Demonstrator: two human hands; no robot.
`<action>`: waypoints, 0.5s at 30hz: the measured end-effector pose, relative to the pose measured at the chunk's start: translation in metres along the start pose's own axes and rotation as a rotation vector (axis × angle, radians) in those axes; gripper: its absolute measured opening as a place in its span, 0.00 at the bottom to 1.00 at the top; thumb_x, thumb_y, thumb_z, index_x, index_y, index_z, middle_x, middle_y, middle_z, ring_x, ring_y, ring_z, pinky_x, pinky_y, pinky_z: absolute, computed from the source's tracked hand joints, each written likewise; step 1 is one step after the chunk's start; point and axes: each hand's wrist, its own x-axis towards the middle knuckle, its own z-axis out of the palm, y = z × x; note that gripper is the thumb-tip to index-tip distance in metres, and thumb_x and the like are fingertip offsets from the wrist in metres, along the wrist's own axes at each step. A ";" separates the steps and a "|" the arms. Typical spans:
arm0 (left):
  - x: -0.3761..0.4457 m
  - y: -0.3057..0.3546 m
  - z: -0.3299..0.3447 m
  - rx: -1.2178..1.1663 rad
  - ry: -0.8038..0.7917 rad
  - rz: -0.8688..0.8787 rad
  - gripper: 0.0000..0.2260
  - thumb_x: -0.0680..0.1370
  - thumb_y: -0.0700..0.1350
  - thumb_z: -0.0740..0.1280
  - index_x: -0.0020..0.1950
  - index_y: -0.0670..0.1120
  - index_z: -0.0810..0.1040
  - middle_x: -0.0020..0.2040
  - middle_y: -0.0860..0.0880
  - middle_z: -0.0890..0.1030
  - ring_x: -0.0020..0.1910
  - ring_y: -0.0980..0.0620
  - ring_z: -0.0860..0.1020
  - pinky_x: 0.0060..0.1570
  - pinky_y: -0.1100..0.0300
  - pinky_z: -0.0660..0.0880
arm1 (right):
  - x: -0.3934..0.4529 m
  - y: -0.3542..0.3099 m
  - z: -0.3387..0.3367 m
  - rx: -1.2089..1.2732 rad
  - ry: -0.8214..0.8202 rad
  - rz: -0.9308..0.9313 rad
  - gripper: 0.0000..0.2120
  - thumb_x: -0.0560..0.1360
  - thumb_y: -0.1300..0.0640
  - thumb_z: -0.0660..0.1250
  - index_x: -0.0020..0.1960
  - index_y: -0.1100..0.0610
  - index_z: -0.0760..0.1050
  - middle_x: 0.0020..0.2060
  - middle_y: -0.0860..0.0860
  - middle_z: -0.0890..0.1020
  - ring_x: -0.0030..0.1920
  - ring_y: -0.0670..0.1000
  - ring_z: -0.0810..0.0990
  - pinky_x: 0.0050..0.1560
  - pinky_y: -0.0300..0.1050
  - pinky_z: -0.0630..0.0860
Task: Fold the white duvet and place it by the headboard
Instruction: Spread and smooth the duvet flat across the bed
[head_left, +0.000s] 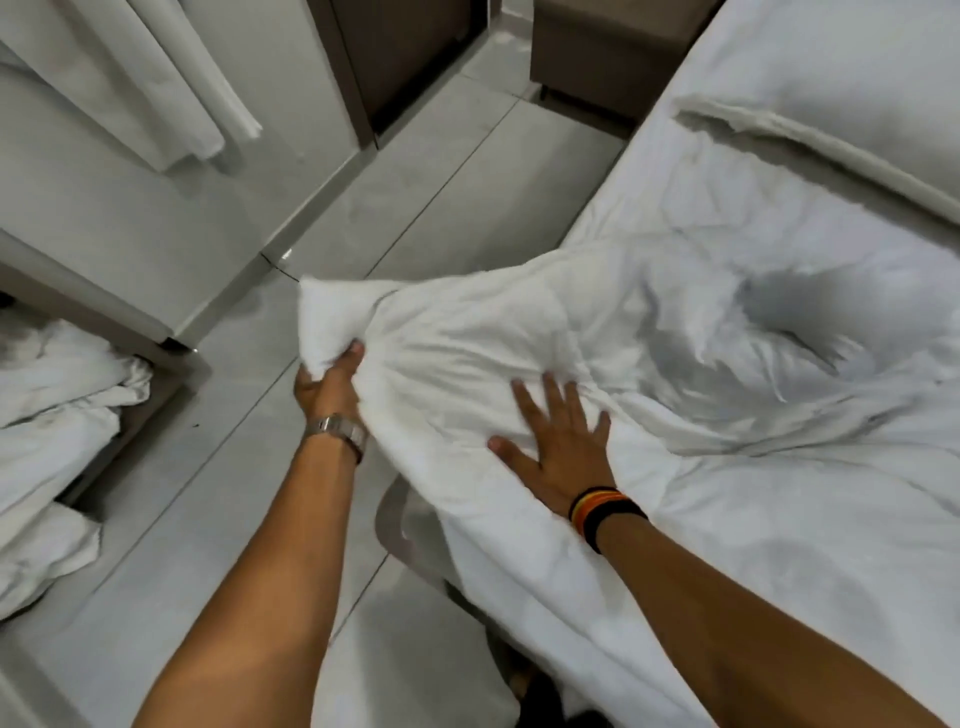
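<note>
The white duvet (649, 332) lies crumpled over the bed on the right, with one corner pulled out past the bed's edge over the floor. My left hand (327, 387), with a metal watch on the wrist, is shut on that corner and holds it up. My right hand (558, 449), with a striped wristband, lies flat on the duvet with its fingers spread, just right of the held corner. A white pillow (857, 67) rests at the top right of the bed. The headboard is out of view.
Pale tiled floor (218, 493) runs between the bed and a second piece of furniture at the left that carries rumpled white linen (57, 415). White curtains (156, 78) hang at the top left. A dark cabinet (597, 47) stands at the top centre.
</note>
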 end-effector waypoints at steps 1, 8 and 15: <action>0.004 0.001 -0.019 0.059 -0.001 -0.030 0.19 0.75 0.36 0.78 0.66 0.39 0.83 0.62 0.41 0.85 0.54 0.46 0.85 0.58 0.47 0.82 | 0.002 -0.009 0.004 -0.043 -0.082 0.013 0.42 0.74 0.18 0.42 0.82 0.32 0.35 0.85 0.47 0.37 0.84 0.56 0.37 0.77 0.76 0.39; 0.023 -0.021 -0.037 0.626 -0.196 -0.208 0.47 0.75 0.56 0.78 0.85 0.47 0.55 0.80 0.43 0.68 0.75 0.39 0.72 0.74 0.41 0.69 | 0.000 -0.024 0.002 -0.086 -0.073 0.164 0.44 0.75 0.20 0.42 0.85 0.37 0.42 0.85 0.49 0.36 0.84 0.55 0.34 0.77 0.75 0.36; 0.093 -0.015 0.149 1.015 -0.644 0.116 0.38 0.78 0.71 0.60 0.84 0.55 0.59 0.71 0.47 0.80 0.70 0.41 0.77 0.71 0.50 0.71 | 0.086 -0.004 -0.037 -0.059 0.391 0.418 0.41 0.78 0.25 0.45 0.86 0.40 0.43 0.85 0.54 0.37 0.84 0.58 0.36 0.77 0.76 0.39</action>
